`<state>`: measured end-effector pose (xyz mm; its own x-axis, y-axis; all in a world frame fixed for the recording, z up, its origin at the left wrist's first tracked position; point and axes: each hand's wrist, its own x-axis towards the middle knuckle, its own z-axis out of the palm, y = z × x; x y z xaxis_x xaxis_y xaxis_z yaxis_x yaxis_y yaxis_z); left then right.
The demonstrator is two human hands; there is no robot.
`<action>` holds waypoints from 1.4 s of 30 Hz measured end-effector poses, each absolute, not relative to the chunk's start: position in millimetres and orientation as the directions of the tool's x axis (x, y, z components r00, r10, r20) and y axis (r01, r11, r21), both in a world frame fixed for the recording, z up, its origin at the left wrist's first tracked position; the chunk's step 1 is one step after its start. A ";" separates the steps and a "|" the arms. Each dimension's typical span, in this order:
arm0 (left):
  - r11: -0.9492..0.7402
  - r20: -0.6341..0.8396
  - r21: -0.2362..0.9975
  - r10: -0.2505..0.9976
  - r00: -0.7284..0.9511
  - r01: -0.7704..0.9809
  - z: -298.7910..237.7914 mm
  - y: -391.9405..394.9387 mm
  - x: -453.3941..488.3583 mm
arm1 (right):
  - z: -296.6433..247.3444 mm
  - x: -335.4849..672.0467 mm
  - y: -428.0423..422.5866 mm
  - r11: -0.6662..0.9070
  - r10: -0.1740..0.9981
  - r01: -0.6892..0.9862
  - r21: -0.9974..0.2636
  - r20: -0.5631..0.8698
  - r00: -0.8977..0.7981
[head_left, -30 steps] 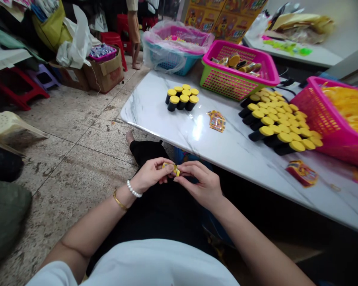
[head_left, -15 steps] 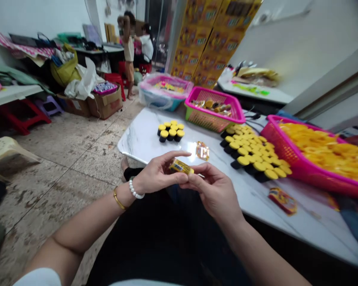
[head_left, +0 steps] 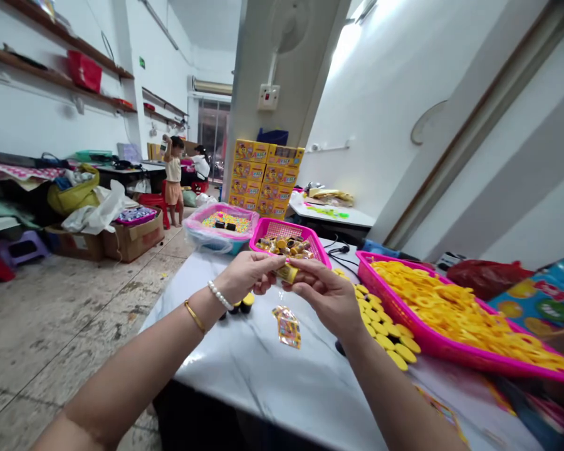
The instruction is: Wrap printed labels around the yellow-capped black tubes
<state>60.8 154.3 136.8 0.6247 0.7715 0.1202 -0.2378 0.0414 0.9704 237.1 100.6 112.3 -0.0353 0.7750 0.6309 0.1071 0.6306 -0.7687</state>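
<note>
Above the table, both hands meet on a small yellow-labelled cylinder (head_left: 287,273). My left hand (head_left: 245,275), with a pearl bracelet and a gold bangle at its wrist, pinches the left side. The fingers and thumb of my right hand (head_left: 326,294) close on the right side, partly hiding it. Shiny printed film wrappers (head_left: 287,327) lie on the table below the hands. Black containers with yellow lids (head_left: 388,335) stand packed together beside my right forearm. A few more such containers (head_left: 247,303) are partly covered by my left hand.
Behind the hands is a pink basket (head_left: 317,241) of wrapped pieces. To its left stands a plastic-lined basin (head_left: 197,233) of colourful bits. A long pink basket (head_left: 418,332) of yellow rings borders the right. Two people (head_left: 173,175) are in the background.
My view has tilted up. Both hands have moved up and forward with the cylinder, from near the table's edge to in front of the basket. My left fingers now pinch it more closely.
</note>
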 end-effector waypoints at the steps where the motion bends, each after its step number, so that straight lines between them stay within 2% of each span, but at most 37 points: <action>1: 0.087 0.096 0.966 0.755 0.649 -0.244 136.1 159.9 68.6 | 109.3 241.8 103.4 0.593 0.805 0.032 -0.804 0.594 0.000; 5: 0.258 0.076 0.906 0.678 0.731 -0.335 116.9 165.2 93.8 | 85.1 252.4 108.2 0.477 0.878 -0.244 -0.844 0.448 0.170; 8: 0.344 0.022 0.869 0.691 0.722 -0.356 101.2 159.9 100.5 | 70.2 251.1 107.9 0.433 0.898 -0.310 -0.847 0.375 0.231; 10: 0.369 -0.024 0.866 0.704 0.709 -0.338 95.5 156.7 98.6 | 65.2 248.1 107.8 0.416 0.903 -0.264 -0.870 0.361 0.232; 14: 0.401 -0.069 0.866 0.686 0.725 -0.297 91.9 154.6 88.7 | 60.0 242.1 108.4 0.455 0.881 -0.093 -0.886 0.433 0.190; 20: 0.425 -0.119 0.875 0.649 0.751 -0.229 82.5 158.8 85.7 | 57.8 232.3 105.5 0.539 0.808 -0.001 -0.842 0.517 0.284; 24: 0.399 -0.128 0.884 0.707 0.696 -0.242 75.8 161.3 88.4 | 63.4 230.5 103.3 0.542 0.810 0.104 -0.834 0.552 0.197; 26: 0.411 -0.114 0.872 0.698 0.707 -0.265 74.5 162.3 88.6 | 63.7 232.9 103.2 0.529 0.819 0.162 -0.833 0.551 0.160; 30: 0.490 -0.063 0.819 0.595 0.801 -0.300 72.9 163.8 88.4 | 58.0 236.4 104.2 0.529 0.812 0.081 -0.845 0.532 0.239; 32: 0.494 -0.050 0.813 0.584 0.810 -0.306 71.2 163.6 89.3 | 56.4 235.6 104.5 0.505 0.823 0.037 -0.862 0.494 0.279; 34: 0.484 -0.061 0.819 0.607 0.793 -0.308 69.0 162.6 90.6 | 57.6 234.2 104.1 0.478 0.835 0.064 -0.876 0.476 0.275; 38: 0.506 -0.122 0.813 0.632 0.765 -0.288 64.7 160.5 92.2 | 61.4 232.4 102.9 0.498 0.822 0.195 -0.845 0.532 0.203; 42: 0.547 -0.151 0.792 0.607 0.780 -0.272 62.6 161.4 91.2 | 59.4 231.5 103.7 0.513 0.799 0.194 -0.836 0.547 0.248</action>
